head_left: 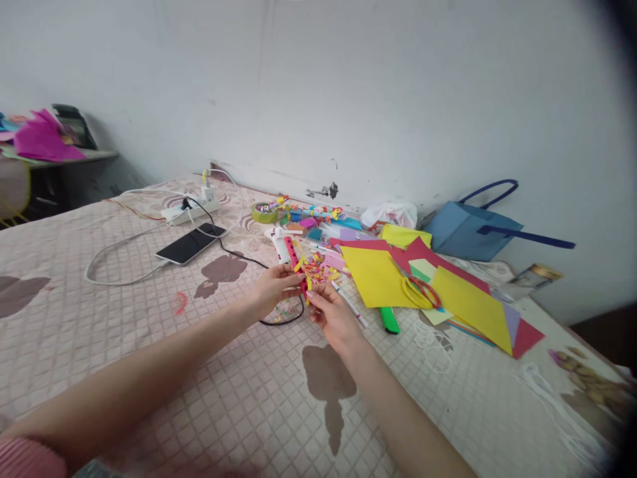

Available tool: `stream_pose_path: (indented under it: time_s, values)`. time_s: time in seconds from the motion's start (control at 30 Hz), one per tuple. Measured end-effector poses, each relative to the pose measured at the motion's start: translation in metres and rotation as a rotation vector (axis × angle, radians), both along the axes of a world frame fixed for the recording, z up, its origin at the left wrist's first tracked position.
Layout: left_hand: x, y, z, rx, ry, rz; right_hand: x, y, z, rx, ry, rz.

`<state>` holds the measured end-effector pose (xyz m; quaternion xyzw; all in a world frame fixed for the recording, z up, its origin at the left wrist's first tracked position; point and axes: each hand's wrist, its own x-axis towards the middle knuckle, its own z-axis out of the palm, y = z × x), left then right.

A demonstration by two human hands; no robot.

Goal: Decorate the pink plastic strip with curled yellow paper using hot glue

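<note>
My left hand [275, 289] pinches a narrow red strip [291, 252] with a row of dark spots or holes along it. Small yellow paper pieces [299, 264] stick out from its side. At the strip's near end, the fingertips of my right hand [336, 318] are closed on a small yellow paper strip [309, 284], which touches the red one. Just behind the hands lies a white glue gun [279, 244], partly covered by the red strip. A heap of tiny coloured paper scraps [321, 269] is beside the fingers, and a white pen [351, 305] lies right of them.
Yellow sheets [374, 273], red sheets and orange-handled scissors [423, 292] lie to the right, near a green cutter-like object [389, 321]. A blue bag [470, 229] stands against the wall. Leftward are a phone [190, 244], power strip [192, 211] and cables. Green tape [263, 212] sits behind.
</note>
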<state>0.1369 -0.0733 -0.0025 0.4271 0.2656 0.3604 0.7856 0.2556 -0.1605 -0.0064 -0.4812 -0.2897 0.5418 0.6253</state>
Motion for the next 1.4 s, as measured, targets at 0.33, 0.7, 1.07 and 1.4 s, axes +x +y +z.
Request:
stream_pose_path:
  time_s: [0.33,0.7,1.07,1.4]
  values:
    - [0.0,-0.004,0.003,-0.024,0.024,-0.005,0.0,-0.001,0.0,0.047,-0.141,-0.055]
    - [0.0,-0.005,0.002,0.007,0.038,-0.029,0.003,0.001,-0.001,-0.021,0.016,-0.018]
    - [0.002,-0.017,0.0,0.452,0.25,-0.046,0.016,0.007,-0.002,0.014,0.244,-0.084]
    - [0.002,-0.028,-0.005,0.687,0.312,-0.042,0.009,0.005,-0.002,0.046,0.169,-0.078]
